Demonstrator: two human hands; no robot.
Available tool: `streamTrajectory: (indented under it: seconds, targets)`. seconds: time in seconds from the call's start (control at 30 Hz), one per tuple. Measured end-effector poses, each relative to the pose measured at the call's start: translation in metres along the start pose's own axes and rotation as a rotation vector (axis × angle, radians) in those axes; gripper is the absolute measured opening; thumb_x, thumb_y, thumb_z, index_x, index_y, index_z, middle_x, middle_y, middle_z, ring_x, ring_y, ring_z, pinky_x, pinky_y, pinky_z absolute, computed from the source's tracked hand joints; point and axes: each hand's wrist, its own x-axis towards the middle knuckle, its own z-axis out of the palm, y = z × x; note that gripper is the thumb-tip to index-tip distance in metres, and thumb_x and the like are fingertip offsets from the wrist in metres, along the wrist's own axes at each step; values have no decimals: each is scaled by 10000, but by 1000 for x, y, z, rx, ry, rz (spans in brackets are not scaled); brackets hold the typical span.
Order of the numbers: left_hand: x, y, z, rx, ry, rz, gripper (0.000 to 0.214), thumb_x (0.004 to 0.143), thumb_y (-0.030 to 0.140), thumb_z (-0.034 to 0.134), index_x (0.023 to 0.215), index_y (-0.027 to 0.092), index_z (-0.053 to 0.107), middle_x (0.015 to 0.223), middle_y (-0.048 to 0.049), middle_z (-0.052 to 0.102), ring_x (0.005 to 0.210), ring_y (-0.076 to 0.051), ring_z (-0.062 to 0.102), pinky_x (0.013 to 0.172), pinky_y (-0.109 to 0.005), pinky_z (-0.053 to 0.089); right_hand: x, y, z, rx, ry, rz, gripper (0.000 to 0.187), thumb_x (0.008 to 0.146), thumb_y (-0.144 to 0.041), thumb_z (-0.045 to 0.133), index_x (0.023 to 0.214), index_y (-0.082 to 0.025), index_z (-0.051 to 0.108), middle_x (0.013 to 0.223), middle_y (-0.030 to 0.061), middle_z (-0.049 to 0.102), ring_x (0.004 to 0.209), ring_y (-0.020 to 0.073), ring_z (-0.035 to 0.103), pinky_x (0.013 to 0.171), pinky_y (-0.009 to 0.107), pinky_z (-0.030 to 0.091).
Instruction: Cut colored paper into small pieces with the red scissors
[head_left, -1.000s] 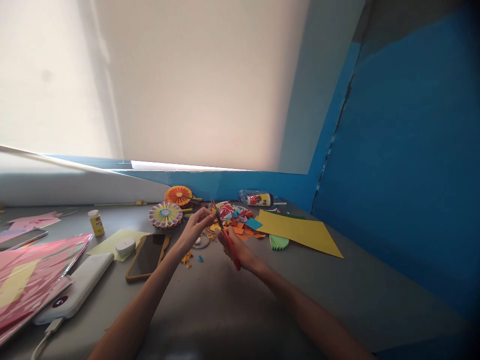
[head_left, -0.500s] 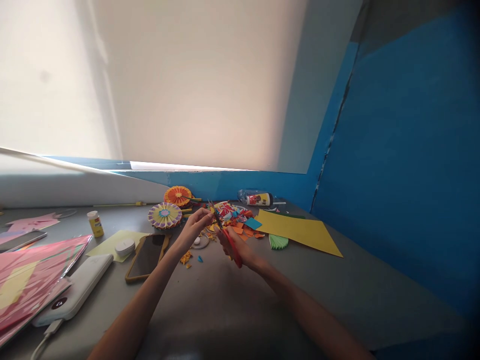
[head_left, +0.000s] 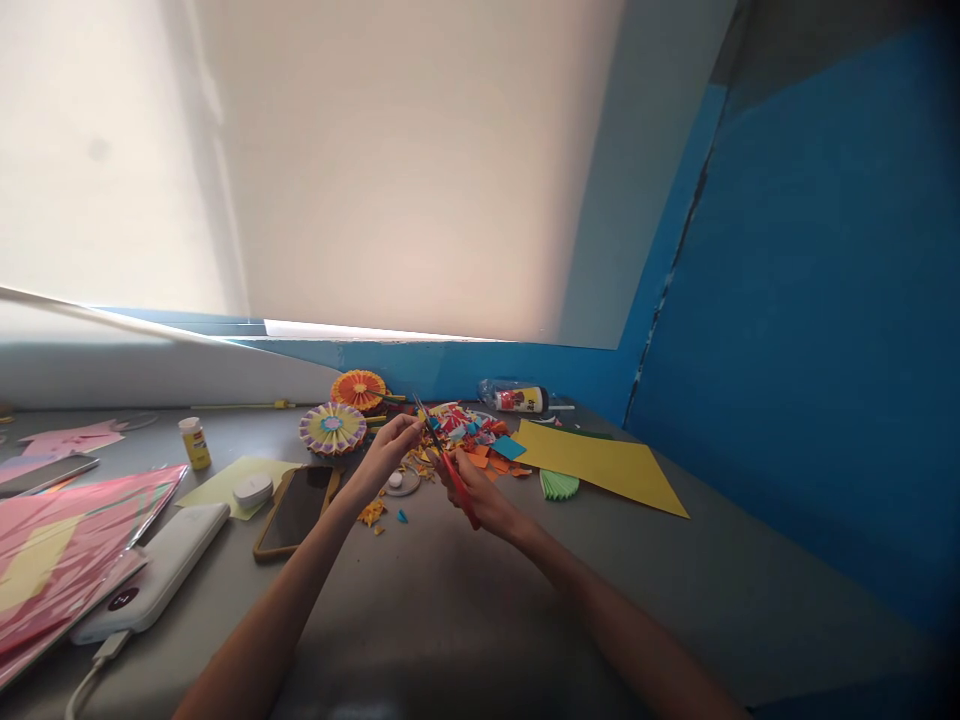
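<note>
Right hand closed around red scissors, long blades slanting up and left, tips right by left hand. Left hand pinched shut there, thing pinched too small to tell. Both close to paper scraps on table.

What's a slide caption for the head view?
Right hand holds red-handled scissors, blades by the left hand, above coloured paper scraps.

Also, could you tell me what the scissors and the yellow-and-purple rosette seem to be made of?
The scissors in the right hand look like thin, dark metal blades with smooth red handles, probably plastic. The rosette seems to be matte coloured paper, since fine pleats fan out from its centre.
</note>
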Motion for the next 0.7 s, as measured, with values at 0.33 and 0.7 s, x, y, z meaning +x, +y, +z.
streamTrajectory:
  seconds: [0.33,0.7]
  targets:
    - [3,-5,0,34,60,17,339,776,505,576,769,166,560,697,13,454,637,-118,409,590,-233,345,3,-6,-11,-13,-216,142,310,878,-521,412,818,-225,345,774,5,458,620,117,409,552,230,372]
    - [4,-3,0,51,104,24,320,773,481,591,738,164,562,658,18,459,597,-113,408,566,-237,346,2,-20,-14,46,-273,203,277,876,-448,459,821,-229,300,787,7,440,612,112,384,536,234,361]
